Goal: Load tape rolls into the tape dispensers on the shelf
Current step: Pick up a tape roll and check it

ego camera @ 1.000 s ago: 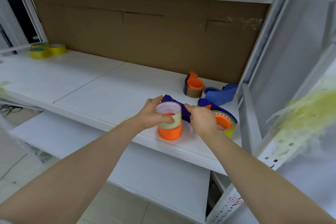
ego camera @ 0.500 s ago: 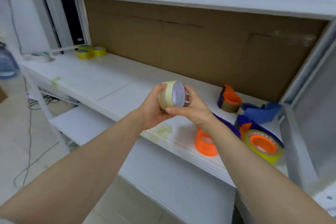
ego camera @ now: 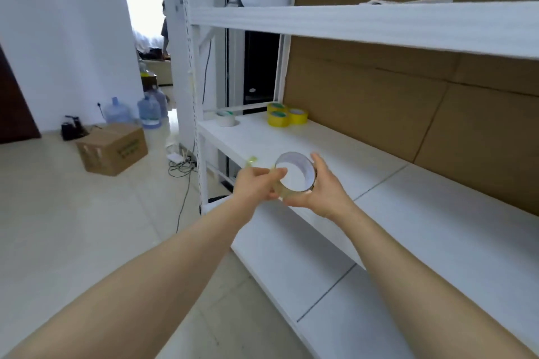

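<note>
We grip a tape roll (ego camera: 296, 172) in both hands, left hand (ego camera: 256, 185) and right hand (ego camera: 322, 191), above the shelf (ego camera: 393, 201).

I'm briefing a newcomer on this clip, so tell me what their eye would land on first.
The tape roll in mid-frame, held up in front of the white shelf: the right hand cups it from the right while the left hand pinches at its left edge. Next, the yellow tape rolls clustered at the shelf's far left end, beside the brown cardboard backing.
</note>
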The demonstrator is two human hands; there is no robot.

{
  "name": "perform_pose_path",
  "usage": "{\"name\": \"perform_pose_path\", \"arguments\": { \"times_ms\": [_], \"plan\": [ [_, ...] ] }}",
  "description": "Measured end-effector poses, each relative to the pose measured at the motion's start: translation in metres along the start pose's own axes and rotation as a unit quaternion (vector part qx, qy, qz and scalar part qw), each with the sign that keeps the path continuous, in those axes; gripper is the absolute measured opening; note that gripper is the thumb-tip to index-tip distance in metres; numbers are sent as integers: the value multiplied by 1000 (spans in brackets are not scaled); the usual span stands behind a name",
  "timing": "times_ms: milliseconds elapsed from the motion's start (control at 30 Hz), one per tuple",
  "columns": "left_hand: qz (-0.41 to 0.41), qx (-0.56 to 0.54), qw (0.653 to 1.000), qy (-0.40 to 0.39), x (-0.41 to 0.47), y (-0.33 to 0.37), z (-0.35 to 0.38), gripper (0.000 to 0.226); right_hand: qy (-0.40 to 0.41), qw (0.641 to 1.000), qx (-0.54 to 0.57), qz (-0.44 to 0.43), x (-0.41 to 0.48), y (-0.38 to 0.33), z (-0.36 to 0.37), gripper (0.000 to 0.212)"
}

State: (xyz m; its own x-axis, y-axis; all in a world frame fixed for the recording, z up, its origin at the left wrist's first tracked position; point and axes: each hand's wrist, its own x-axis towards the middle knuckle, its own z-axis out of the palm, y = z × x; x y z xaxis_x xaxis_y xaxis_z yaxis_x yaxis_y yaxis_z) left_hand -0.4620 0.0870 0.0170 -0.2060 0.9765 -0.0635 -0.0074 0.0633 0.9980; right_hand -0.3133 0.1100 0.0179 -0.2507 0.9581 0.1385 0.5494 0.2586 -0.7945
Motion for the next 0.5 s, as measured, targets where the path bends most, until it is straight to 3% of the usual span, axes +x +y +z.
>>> {"name": "perform_pose_path", "arguments": {
  "times_ms": [167,300,500],
  "plan": [
    [-29,-30,999,-15,67,-2,-56,30,23,997,-62,-33,77,-20,47,94],
    [-62,-28,998,17,140,-1,-86,38,39,996,-76,-13,155,-25,71,88],
    [-41,77,996,25,273,11,-129,36,82,993,-53,64,289,-18,106,91]
  ]
}}
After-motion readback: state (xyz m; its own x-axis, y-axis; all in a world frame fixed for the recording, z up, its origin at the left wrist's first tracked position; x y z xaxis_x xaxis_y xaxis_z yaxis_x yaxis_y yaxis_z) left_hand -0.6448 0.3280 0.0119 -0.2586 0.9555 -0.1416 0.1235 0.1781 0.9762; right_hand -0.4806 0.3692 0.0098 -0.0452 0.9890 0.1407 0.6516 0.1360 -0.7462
